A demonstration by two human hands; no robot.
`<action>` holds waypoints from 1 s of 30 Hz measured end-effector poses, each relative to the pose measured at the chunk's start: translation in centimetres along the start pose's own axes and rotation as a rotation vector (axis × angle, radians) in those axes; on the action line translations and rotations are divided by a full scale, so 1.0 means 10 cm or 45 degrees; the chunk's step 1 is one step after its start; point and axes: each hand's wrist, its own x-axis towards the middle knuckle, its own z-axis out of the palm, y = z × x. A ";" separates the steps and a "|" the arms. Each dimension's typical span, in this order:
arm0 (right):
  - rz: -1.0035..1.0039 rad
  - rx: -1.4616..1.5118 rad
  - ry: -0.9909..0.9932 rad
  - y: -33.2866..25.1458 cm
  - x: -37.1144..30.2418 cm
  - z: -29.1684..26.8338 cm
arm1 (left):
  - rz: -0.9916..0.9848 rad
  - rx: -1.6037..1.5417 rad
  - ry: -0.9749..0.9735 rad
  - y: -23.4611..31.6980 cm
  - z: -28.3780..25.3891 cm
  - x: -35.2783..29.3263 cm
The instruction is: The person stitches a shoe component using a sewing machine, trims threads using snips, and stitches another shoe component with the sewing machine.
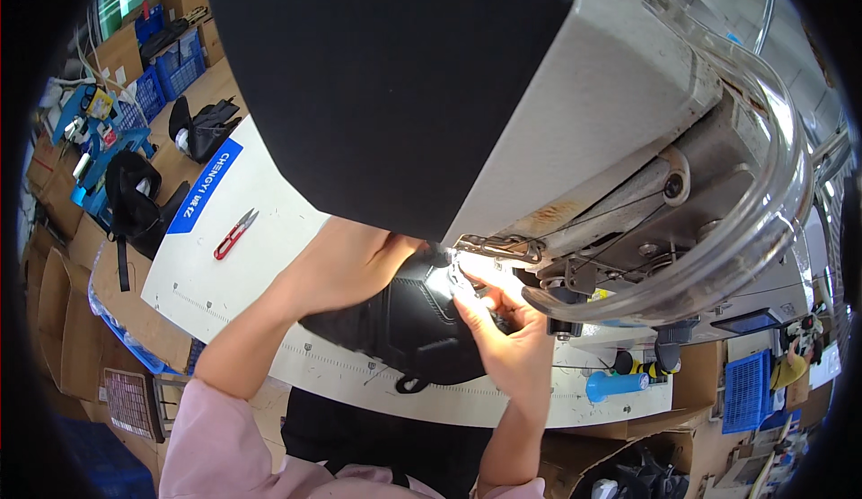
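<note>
A black bag piece (422, 319) with moulded ridges and a small loop lies on the white table of a sewing machine (539, 131). My left hand (373, 261) rests at its far left side, and the machine's dark head hides those fingers. On the right, my right hand (505, 324) is closed, with thumb and fingertips pinching the piece's edge under the needle area. A bright lamp washes out that spot, so the stitching point and the exact edge held are hard to make out.
Red-handled thread snips (235, 235) lie left on the white table (296, 198). Black bags (135, 192) sit beyond its left edge. A blue cylinder (616, 386) stands at the right edge. Clear tubing (790, 167) curves around the machine. Cardboard boxes and blue crates (747, 391) surround the table.
</note>
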 end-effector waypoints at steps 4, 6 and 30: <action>0.011 -0.138 -0.247 0.33 0.22 -0.36 | 0.294 0.765 0.138 -0.06 0.25 -0.34; 0.188 -0.074 -0.381 0.27 0.32 -0.36 | 0.362 0.717 0.350 -0.04 0.35 -0.49; -0.008 0.064 0.269 -0.23 -0.03 0.20 | 0.281 0.673 0.292 -0.22 0.00 -0.31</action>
